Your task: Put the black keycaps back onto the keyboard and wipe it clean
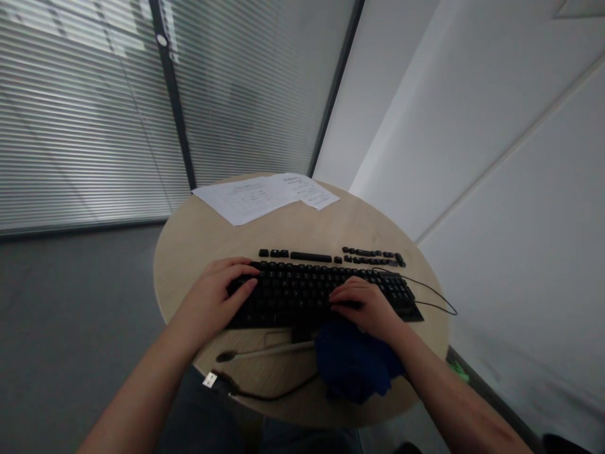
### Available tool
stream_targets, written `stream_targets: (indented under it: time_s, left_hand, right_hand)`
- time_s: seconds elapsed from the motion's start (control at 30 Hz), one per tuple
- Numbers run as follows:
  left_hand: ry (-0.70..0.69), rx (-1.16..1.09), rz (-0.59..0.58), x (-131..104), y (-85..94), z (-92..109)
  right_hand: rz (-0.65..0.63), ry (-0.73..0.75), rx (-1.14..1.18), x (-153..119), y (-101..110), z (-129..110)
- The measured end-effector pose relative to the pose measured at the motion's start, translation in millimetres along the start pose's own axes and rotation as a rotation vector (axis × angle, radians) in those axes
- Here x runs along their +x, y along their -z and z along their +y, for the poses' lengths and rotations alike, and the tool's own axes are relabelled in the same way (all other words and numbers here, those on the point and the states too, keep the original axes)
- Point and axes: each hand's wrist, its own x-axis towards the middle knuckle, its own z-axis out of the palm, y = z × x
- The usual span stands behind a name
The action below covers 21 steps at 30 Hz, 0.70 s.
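A black keyboard [293, 293] lies on the round wooden table [184, 252]. My left hand [220, 293] rests at the keyboard's left end, its fingers apart and their tips touching the edge and upper left corner. Over the right-middle keys is my right hand [362, 302], its fingers close together and bent down onto the keyboard; whether they pinch anything is hidden. Loose black keycaps, among them a long bar [311, 257], sit in rows behind the keyboard. Below my right hand lies a crumpled blue cloth [352, 362].
Printed papers [255, 198] lie at the table's back. A thin brush-like tool [269, 351] and a cable with a USB plug [210, 379] are near the front edge. Another cable [437, 299] loops off the right side. Blinds and a wall stand behind.
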Motion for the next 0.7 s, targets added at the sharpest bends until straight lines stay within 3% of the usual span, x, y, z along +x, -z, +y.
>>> stream_targets:
  time_s: [0.43, 0.7]
  left_hand:
    - [0.009, 0.023, -0.001, -0.2, 2.7, 1.8]
    - [-0.003, 0.004, 0.016, -1.5, 0.1, -3.3]
  right_hand:
    - [0.042, 0.060, -0.127, -5.6, -8.2, -2.3]
    - [-0.004, -0.033, -0.154, -8.2, -6.5, 5.4]
